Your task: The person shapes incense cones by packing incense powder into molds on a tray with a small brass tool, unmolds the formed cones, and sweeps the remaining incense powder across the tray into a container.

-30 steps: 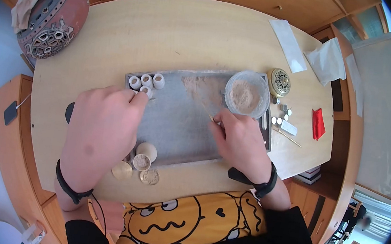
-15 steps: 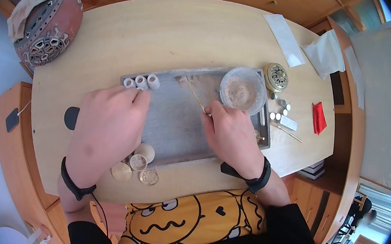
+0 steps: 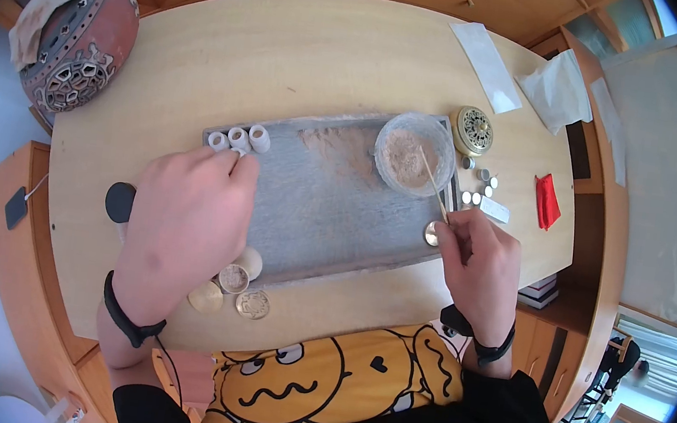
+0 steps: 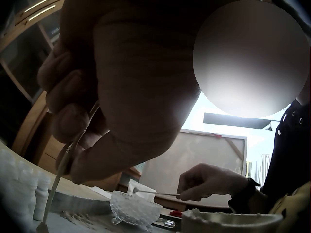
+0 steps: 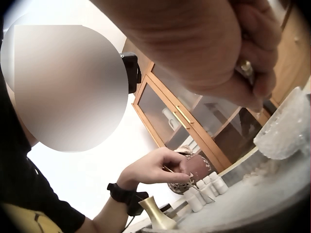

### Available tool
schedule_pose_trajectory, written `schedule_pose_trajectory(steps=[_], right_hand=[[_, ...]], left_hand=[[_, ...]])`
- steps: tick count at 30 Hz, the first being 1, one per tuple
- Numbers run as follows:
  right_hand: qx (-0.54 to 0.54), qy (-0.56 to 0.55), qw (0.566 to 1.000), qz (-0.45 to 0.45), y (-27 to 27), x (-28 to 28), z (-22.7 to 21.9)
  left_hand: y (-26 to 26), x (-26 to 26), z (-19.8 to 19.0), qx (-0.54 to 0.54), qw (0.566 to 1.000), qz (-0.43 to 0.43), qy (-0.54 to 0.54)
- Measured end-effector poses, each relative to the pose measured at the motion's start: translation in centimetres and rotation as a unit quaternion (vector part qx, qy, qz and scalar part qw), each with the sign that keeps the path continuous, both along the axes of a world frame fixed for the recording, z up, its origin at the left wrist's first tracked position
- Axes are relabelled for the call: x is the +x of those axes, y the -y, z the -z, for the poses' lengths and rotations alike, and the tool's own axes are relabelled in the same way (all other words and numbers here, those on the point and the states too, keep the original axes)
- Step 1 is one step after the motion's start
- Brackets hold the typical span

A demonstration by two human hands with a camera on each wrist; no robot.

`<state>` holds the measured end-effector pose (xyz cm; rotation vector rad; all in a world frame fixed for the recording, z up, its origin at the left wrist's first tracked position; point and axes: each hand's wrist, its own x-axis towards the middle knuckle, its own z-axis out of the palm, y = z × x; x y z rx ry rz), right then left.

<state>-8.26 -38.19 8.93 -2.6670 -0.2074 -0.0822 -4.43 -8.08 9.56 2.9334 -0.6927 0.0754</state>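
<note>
My right hand (image 3: pixel 481 259) pinches the handle of a slender spoon (image 3: pixel 433 181), and the spoon's tip overlaps the pinkish powder (image 3: pixel 402 158) in the clear glass bowl (image 4: pixel 136 209). The bowl stands at the right end of a grey tray (image 3: pixel 330 210). Over the tray's left side, my left hand (image 3: pixel 193 223) holds a thin metal tool (image 4: pixel 62 177) with a small flat tip pointing down. White bottles (image 3: pixel 237 138) stand just beyond this hand. Nearer me is a gold flared vessel (image 5: pixel 158 214) filled with pale ash. A streak of powder (image 3: pixel 330 141) lies along the tray's far edge.
Two gold discs (image 3: pixel 253 304) lie in front of the tray. A pierced brass burner (image 3: pixel 473 131), small jars (image 3: pixel 471 198) and a red pouch (image 3: pixel 547 202) sit to the right. A large openwork pot (image 3: pixel 80 44) stands back left, white papers (image 3: pixel 487 65) back right.
My right hand has gone right, carrying the spoon from the powder streak on the tray to the bowl. My left hand stays almost in place; the head view has shifted slightly.
</note>
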Motion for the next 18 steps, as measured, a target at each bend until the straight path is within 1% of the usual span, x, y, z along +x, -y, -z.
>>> schedule_pose_trajectory(steps=[1, 3, 7, 9, 10, 12, 13, 15, 18], right_hand=[[-0.001, -0.002, 1.000, 0.000, 0.4, -0.1, 0.4], [-0.062, 0.037, 0.997, -0.028, 0.9, -0.2, 1.2], [-0.030, 0.034, 0.999, 0.004, 0.2, -0.5, -0.5], [0.015, 0.004, 0.997, -0.078, -0.2, -0.7, -0.9], [0.014, 0.002, 0.997, -0.079, -0.3, -0.7, -0.8], [-0.036, -0.069, 0.987, -0.139, -0.4, -0.6, -0.4], [-0.036, -0.069, 0.987, -0.140, -0.5, -0.5, -0.2], [-0.077, -0.080, 0.988, -0.112, -0.6, 0.0, 0.2], [-0.092, -0.105, 0.984, -0.111, -0.3, 0.5, 0.9]], left_hand=[[0.0, 0.0, 0.0, 0.005, 1.000, 0.001, -0.001], [0.0, -0.1, 0.1, 0.003, 1.000, 0.003, -0.003], [-0.1, -0.1, 0.0, -0.004, 1.000, -0.001, -0.008], [-0.2, 0.0, -0.1, 0.000, 1.000, -0.006, -0.018], [-0.3, 0.0, -0.1, 0.004, 1.000, -0.011, -0.027], [-0.3, 0.0, -0.1, -0.001, 1.000, -0.008, -0.025], [-0.3, 0.0, -0.2, -0.006, 1.000, -0.005, -0.020], [-0.4, 0.0, -0.1, -0.014, 1.000, -0.006, -0.013], [-0.4, 0.0, 0.0, -0.015, 1.000, -0.005, -0.014]])
